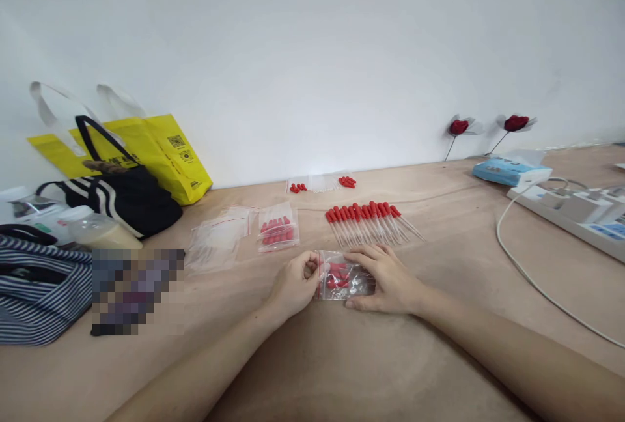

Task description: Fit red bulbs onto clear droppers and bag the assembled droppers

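A clear zip-lock bag (359,284) with several red rubber bulbs (338,275) inside lies on the table between my hands. My left hand (297,282) is closed, pinching the bag's red-lined zip edge. Over the bag's other end, my right hand (385,279) rests with its fingers stretched and thumb apart, touching the plastic. Just beyond is a row of droppers (364,213) with red bulbs and thin clear tubes. To their left lies another zip-lock bag (278,246) filled with red bulbs, beside a spread of flat clear bags (215,243).
Near the wall lie more bags (315,182) with loose red bulbs (347,182). A yellow bag (180,168), black bag (146,197), bottle (105,230) and striped bag (43,298) crowd the left. At right are a tissue pack (508,171), power strip (586,230) and white cable (522,272).
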Demonstrator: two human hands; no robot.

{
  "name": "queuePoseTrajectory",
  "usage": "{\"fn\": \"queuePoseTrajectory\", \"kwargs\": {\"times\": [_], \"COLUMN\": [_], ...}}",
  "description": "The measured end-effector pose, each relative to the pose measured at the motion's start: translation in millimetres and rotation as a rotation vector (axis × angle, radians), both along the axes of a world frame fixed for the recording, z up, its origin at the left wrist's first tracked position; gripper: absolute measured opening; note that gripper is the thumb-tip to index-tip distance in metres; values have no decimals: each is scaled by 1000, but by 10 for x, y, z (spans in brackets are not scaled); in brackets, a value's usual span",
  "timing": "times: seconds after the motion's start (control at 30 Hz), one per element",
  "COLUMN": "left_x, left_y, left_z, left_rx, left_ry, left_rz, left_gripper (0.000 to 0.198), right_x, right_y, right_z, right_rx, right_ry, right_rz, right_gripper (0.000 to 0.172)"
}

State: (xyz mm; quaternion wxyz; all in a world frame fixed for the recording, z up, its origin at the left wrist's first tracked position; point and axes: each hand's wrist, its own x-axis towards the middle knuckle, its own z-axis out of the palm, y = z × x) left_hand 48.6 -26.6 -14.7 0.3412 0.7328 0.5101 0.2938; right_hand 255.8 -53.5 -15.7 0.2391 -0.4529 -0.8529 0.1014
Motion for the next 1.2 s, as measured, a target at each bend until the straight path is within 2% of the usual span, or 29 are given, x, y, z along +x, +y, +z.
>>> {"fn": "queuePoseTrajectory", "kwargs": {"times": [0.27,0.63,0.83,1.0,1.2], "left_x": [19,37,45,96,124], "left_y": [-19,-37,-49,-81,-92], "left_z": [-42,-3,-29,23,70], "left_rx": [-120,-163,-126,-47,28], "left_ry": [-174,-287,-201,-118,18], "left_rz": [-88,-138,-135,-128,-25], "left_gripper": [19,12,14,16,19], "right_x": [-3,-1,-2,-1,-4], "right_y": [4,8,10,16,17], "right_z": [-9,1,-9,-18,-5], "right_rx": [-11,-14,-8,-7,-13], "right_ry": [2,10,8,21,12], "right_rz": [9,17,15,25,23], "right_gripper": [72,71,69,68,69]}}
